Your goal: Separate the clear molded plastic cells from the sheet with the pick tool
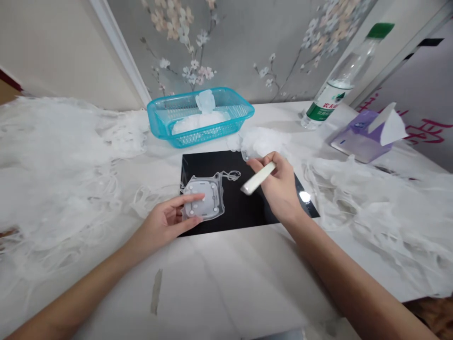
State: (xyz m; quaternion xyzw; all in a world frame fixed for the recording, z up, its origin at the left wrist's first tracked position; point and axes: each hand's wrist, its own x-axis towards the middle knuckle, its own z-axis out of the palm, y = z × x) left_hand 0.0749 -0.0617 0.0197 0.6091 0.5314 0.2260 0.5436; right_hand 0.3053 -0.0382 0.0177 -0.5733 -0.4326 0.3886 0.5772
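Observation:
A translucent rounded-square plastic piece (202,200), with small round studs and a ragged clear rim, lies flat on a black mat (231,219). My left hand (172,217) grips its left side, index finger over the top and thumb along the lower edge. Thin clear strands trail from its upper right corner. My right hand (278,184) holds a flat, pale stick-like tool (259,178) that slants down toward the left; its kind is unclear. The fingertips of that hand reach a small clear piece (245,155) at the mat's back edge.
Behind the mat stands a blue basket (201,140) with translucent pieces inside. A whitish heap (265,140) sits beside it. Tangled clear plastic piles up at left (63,160) and right (385,212). A water bottle (327,94) and purple tissue pack (361,134) stand back right.

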